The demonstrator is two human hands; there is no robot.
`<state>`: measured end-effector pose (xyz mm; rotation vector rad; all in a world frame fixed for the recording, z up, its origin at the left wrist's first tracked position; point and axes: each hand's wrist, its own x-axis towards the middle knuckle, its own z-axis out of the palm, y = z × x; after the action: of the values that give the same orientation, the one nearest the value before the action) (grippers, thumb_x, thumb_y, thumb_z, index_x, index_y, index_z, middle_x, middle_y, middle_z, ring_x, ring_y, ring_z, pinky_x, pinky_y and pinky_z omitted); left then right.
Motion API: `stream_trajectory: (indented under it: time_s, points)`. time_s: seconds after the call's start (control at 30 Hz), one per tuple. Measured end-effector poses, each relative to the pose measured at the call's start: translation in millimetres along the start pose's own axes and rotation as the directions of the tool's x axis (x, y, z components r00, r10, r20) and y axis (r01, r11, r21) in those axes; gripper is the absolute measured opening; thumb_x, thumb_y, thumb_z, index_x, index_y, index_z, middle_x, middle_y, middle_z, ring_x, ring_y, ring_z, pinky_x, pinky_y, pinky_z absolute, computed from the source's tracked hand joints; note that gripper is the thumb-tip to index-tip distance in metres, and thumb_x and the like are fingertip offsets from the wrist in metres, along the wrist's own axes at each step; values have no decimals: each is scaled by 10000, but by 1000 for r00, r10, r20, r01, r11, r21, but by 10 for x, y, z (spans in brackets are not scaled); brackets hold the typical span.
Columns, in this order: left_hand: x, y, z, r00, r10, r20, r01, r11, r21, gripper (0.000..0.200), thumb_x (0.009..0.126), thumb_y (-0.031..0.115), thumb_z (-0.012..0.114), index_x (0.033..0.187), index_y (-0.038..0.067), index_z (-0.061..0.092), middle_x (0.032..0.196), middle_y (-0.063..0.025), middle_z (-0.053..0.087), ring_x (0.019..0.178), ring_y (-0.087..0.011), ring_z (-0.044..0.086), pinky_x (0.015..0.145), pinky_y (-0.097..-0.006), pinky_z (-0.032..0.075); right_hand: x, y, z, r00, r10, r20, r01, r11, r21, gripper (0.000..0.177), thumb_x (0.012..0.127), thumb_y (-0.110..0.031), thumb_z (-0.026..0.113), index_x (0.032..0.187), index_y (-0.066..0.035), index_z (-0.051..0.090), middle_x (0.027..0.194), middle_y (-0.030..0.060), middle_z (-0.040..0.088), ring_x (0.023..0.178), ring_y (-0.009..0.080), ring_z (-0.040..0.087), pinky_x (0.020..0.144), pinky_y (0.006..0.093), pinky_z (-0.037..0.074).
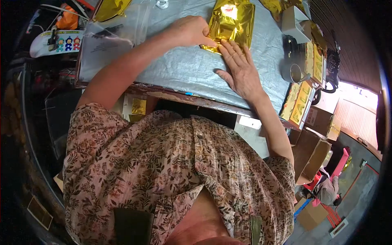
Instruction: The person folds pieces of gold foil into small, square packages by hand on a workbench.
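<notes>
A shiny gold foil bag (232, 25) lies flat on the silvery table cover (179, 67), near the top of the view. My left hand (191, 32) is closed at the bag's lower left corner, with its fingers curled and their tips pinching the foil edge. Flat against the bag's near edge rests my right hand (241, 73), fingers stretched out over the foil and thumb spread to the side on the cover.
Clear plastic sheets (108, 49) lie at the table's left, below another gold piece (111, 9). At the right stand a metal mug (295, 73), a white box (295, 24) and yellow boxes (298, 104). Cardboard boxes (312, 153) and another person (328, 190) are beyond.
</notes>
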<state>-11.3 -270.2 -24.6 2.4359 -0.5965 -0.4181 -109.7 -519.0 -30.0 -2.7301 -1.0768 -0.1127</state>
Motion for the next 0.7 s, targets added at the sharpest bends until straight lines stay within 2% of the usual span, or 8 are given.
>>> stream_trajectory:
  time_s: [0.13,0.2,0.23,0.3,0.4,0.53,0.63,0.7]
  points:
    - [-15,-29,-24,1000,10,26,-9,999,-51,488,833,502,820,905,25,749,739,-111,706,625,-218,626,572,-402,481,-2,-27,8,999,31,12,-31,1000,2,757,997,-481,608,1588,-64,384,1643,116,397,1539,307,330,1276,521,202]
    - [-108,-31,16,894,166,-416,-192,981,-21,477,899,499,762,1156,98,737,999,-95,768,873,-258,730,777,-409,538,-7,-31,10,998,54,16,-54,999,-5,758,1000,-477,607,1593,-65,375,1648,118,389,1541,306,325,1276,524,200]
    - [-82,-79,50,896,166,-412,-192,981,-23,477,899,499,762,1156,98,737,999,-95,768,873,-258,730,777,-409,538,-11,-33,14,998,55,12,-55,998,-2,762,1001,-479,605,1597,-67,369,1654,120,377,1543,311,321,1275,529,199]
    - [-22,-184,126,677,624,-390,-510,780,362,462,993,444,660,1368,174,645,1351,-46,688,1214,-212,655,1015,-411,456,-25,-31,32,998,57,16,-57,998,6,765,1002,-481,603,1601,-69,363,1661,122,365,1544,315,317,1274,533,198]
    - [61,-206,289,728,623,-288,-517,773,367,480,1029,365,613,1482,212,566,1542,36,557,1455,-179,471,1153,-443,306,-11,-24,51,999,53,4,-53,999,1,775,1001,-486,601,1604,-66,354,1672,125,344,1545,327,312,1271,540,197]
    - [138,-265,400,822,549,-151,-432,774,463,544,1040,377,589,1557,243,487,1619,69,467,1514,-164,393,1187,-474,272,-23,-18,42,998,56,15,-56,998,6,782,1001,-485,603,1606,-60,349,1672,127,341,1542,334,314,1269,541,202]
    - [103,-226,363,758,578,-302,-435,793,426,479,1026,336,636,1477,194,562,1582,-2,516,1469,-210,461,1166,-446,340,-26,-20,46,999,51,6,-51,998,28,785,997,-476,613,1608,-61,346,1670,129,344,1540,334,317,1267,540,207]
    - [47,-198,268,691,404,-599,-412,902,134,375,989,267,711,1324,120,628,1417,-87,618,1307,-262,591,1062,-397,457,-28,-14,31,998,57,0,-57,998,37,787,994,-471,619,1608,-61,345,1669,131,345,1540,334,318,1267,540,209]
